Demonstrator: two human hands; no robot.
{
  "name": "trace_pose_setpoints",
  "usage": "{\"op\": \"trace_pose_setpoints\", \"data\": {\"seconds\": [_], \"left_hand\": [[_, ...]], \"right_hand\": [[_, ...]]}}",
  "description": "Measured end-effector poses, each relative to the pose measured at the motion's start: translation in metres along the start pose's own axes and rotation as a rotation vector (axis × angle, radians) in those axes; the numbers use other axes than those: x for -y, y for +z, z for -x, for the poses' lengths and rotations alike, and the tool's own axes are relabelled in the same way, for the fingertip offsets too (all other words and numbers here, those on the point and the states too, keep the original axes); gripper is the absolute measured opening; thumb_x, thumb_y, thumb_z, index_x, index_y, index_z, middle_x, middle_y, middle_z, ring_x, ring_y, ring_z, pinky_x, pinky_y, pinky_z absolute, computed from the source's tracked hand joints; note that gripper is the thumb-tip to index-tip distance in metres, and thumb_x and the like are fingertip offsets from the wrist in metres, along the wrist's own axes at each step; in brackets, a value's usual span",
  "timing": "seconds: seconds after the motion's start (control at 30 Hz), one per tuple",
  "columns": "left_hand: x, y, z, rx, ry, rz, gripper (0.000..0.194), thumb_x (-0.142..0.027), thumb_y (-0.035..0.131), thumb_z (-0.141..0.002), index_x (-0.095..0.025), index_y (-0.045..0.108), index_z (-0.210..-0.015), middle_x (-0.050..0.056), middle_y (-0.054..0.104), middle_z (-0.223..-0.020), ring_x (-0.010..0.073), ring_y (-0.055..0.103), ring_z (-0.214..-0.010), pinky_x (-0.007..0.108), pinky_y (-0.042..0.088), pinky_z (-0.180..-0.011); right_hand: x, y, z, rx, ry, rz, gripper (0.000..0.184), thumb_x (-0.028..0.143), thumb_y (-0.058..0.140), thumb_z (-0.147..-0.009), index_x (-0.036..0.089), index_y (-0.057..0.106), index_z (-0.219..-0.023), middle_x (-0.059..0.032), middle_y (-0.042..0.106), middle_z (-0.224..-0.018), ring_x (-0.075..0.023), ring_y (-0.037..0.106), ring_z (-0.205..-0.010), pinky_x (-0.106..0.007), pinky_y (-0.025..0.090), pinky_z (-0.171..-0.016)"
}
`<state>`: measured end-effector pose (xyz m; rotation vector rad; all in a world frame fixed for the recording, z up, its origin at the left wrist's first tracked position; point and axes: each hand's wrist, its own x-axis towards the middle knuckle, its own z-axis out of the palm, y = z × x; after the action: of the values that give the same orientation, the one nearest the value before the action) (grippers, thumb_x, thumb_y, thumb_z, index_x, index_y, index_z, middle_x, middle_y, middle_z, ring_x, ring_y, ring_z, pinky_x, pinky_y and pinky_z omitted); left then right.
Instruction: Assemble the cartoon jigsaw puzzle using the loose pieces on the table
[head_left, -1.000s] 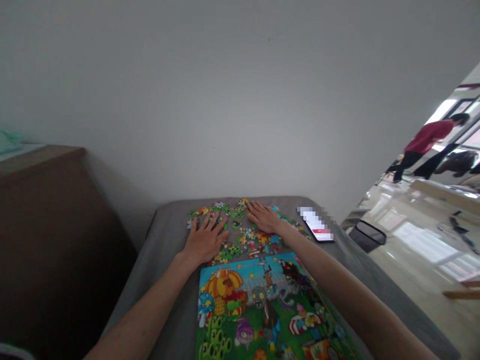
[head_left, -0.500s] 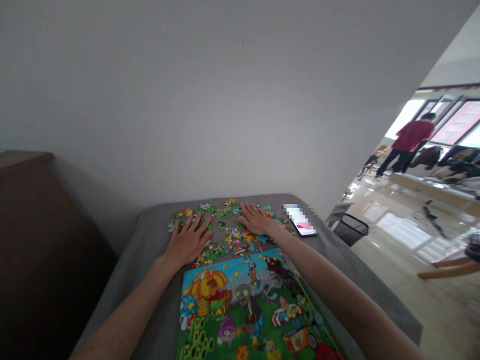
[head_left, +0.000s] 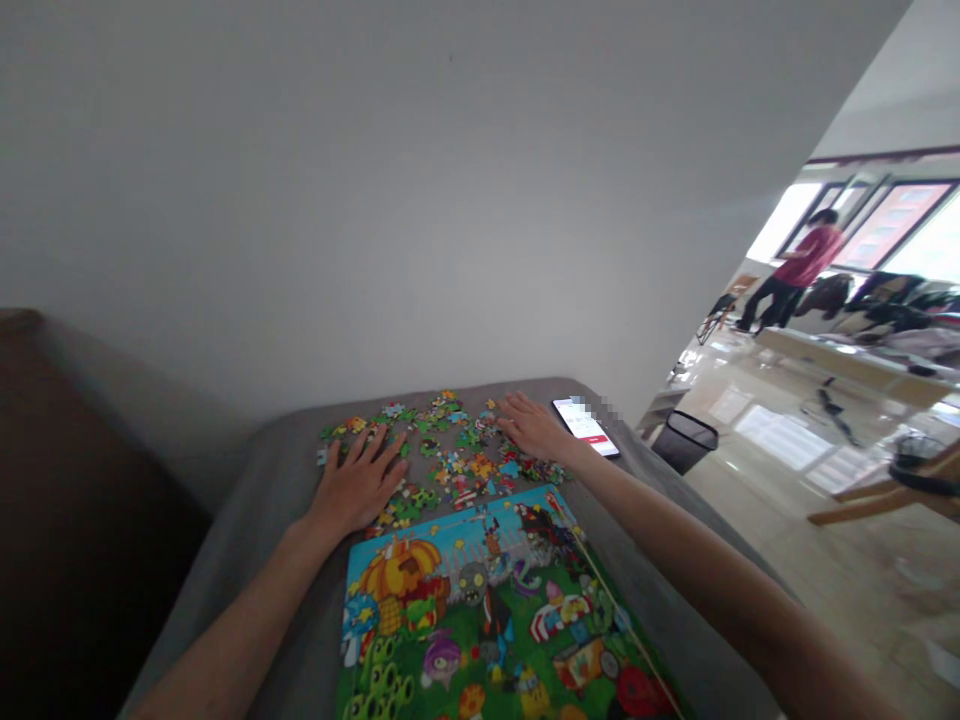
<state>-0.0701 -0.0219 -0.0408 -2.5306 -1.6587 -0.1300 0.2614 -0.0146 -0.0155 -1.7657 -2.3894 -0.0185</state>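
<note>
Loose jigsaw puzzle pieces (head_left: 457,465) lie scattered over the far part of a grey cloth-covered table. My left hand (head_left: 360,482) rests flat with spread fingers on the left side of the pieces, covering some of them. On the right side of the pieces, my right hand (head_left: 534,425) is stretched out, palm down, and holds nothing. Between my forearms lies a colourful picture board (head_left: 480,610) with a pumpkin, a grey cartoon zombie and green plants on it. Its near edge is cut off by the frame.
A lit phone (head_left: 585,428) lies right of my right hand. Behind the table (head_left: 232,560) rises a white wall (head_left: 375,200). A brown cabinet (head_left: 67,480) stands at left. To the right are a dark bin (head_left: 684,441) and a person in red (head_left: 806,262) farther off.
My right hand has slid right over the pieces, closer to the phone, uncovering pieces in the middle. My left hand stays spread on the pieces. The view has shifted slightly.
</note>
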Motion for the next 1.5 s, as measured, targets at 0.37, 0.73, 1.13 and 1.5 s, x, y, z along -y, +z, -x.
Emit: {"op": "trace_pose_setpoints", "data": {"seconds": [0.37,0.73,1.13,1.5], "left_hand": [[0.002,0.007,-0.005,-0.01,0.008,-0.024,0.055,-0.045,0.03,-0.103,-0.032,0.03,-0.156,0.005,0.028,-0.163,0.0306,0.025,-0.15,0.062,0.015,-0.118],[0.004,0.008,-0.005,-0.022,0.011,-0.004,0.055,-0.045,0.03,-0.102,-0.031,0.034,-0.155,0.005,0.029,-0.163,0.0306,0.027,-0.15,0.06,0.018,-0.117],[0.001,0.005,-0.006,-0.015,-0.001,0.042,0.054,-0.046,0.031,-0.102,-0.031,0.037,-0.154,0.006,0.029,-0.163,0.0308,0.025,-0.15,0.061,0.015,-0.118],[0.005,0.009,-0.006,-0.024,0.006,0.038,0.056,-0.046,0.029,-0.101,-0.03,0.035,-0.155,0.005,0.029,-0.163,0.0314,0.026,-0.15,0.06,0.016,-0.118]], "right_hand": [[-0.039,0.013,0.059,-0.153,-0.122,-0.136,0.021,0.027,0.057,-0.095,0.018,0.068,-0.11,-0.0128,0.068,-0.123,-0.0266,0.056,-0.125,-0.046,0.043,-0.107],[-0.021,0.009,0.028,-0.201,-0.06,-0.118,0.03,0.025,0.042,-0.103,0.017,0.071,-0.108,-0.0115,0.068,-0.12,-0.0218,0.056,-0.118,-0.037,0.039,-0.106],[-0.049,-0.004,0.071,-0.124,0.055,-0.134,0.017,0.032,0.078,-0.079,0.02,0.072,-0.09,-0.0084,0.069,-0.102,-0.0268,0.056,-0.102,-0.04,0.041,-0.09],[-0.028,-0.021,0.065,-0.216,0.028,-0.382,0.027,0.038,0.052,-0.097,0.021,0.073,-0.097,-0.0042,0.074,-0.092,-0.0189,0.067,-0.083,-0.03,0.052,-0.074]]}}
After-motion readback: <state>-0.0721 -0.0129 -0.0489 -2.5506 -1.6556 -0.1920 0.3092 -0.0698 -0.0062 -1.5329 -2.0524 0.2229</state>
